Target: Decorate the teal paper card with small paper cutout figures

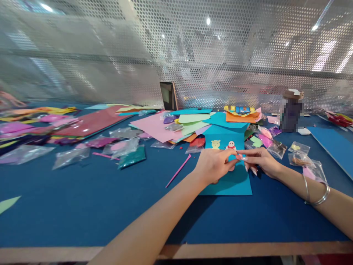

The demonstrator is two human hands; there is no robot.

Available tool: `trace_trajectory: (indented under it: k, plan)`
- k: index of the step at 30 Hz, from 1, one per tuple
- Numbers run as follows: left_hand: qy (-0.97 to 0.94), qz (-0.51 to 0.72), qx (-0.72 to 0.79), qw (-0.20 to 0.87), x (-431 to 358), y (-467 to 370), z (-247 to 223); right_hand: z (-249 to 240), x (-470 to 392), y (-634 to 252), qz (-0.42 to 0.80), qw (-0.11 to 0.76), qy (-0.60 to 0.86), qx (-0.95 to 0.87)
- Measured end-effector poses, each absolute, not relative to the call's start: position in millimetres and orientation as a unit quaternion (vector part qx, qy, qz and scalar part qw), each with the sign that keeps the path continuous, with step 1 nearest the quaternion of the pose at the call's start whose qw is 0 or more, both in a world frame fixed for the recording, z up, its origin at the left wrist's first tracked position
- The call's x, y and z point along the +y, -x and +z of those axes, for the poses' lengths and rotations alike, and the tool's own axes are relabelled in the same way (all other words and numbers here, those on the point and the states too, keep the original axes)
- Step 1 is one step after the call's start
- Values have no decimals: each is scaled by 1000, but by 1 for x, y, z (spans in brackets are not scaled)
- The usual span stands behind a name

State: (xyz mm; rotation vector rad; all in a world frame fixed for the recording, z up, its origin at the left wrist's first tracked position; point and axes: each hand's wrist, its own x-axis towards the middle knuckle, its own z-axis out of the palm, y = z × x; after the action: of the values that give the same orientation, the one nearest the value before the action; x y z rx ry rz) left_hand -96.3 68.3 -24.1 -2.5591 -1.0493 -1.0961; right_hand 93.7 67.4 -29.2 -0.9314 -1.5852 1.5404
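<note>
Above a turquoise sheet (228,187), my left hand (211,165) and my right hand (263,160) meet, fingertips pinched on a small pinkish-red soft piece (238,156). It looks like modelling clay, though its exact kind is hard to tell. A yellow animal face (215,144) and a pale figure with a red scarf (231,145) are on the sheet just beyond my fingers. My left hand covers part of the sheet and whatever lies under it. To the left of that hand, a thin pink modelling tool (178,170) rests on the blue table.
Coloured papers (154,127) and clear bags of coloured material (132,158) spread across the back. A phone (168,95) leans upright against the perforated metal screen (234,48). A blurred dark cup (291,112) stands at right, near small bags (300,160) and a blue board (333,147).
</note>
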Motion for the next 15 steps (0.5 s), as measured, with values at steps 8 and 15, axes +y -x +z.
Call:
trace_trajectory:
  k: [8, 15]
  plan:
    - [847, -393, -344, 99, 68, 95, -25, -30, 67, -90, 573, 347, 370, -644]
    - [847, -420, -296, 138, 61, 93, -17, -27, 63, -91, 425, 316, 422, -736]
